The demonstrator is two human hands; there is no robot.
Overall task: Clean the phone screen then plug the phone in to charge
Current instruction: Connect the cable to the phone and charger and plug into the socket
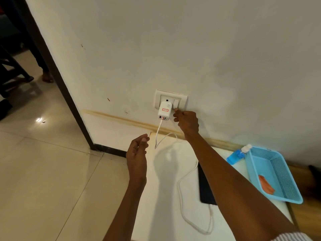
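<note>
From the head camera, the white block-shaped charger adapter (pixel 165 113) sits plugged into the white wall socket plate (pixel 171 100); it carries a small red-bordered label whose writing is too small to read, and dark marks on the far rim of the light blue plastic mesh basket (pixel 276 173) are likewise illegible. The right hand (pixel 186 121) reaches out on a straight arm, its fingertip touching the white rocker switch (pixel 176 102) just beside the adapter, the other fingers curled in, gripping nothing. The left hand (pixel 138 152) hovers lower, palm turned inward, fingers loosely bent and empty. The white charging cable (pixel 180 186) loops down across the white tabletop (pixel 159 206) to the near end of the black flat phone (pixel 205 188), lying partly under the right forearm. An orange cloth (pixel 265 186) lies in the basket, and a clear bottle of blue liquid (pixel 238 154) lies touching the basket's far corner
</note>
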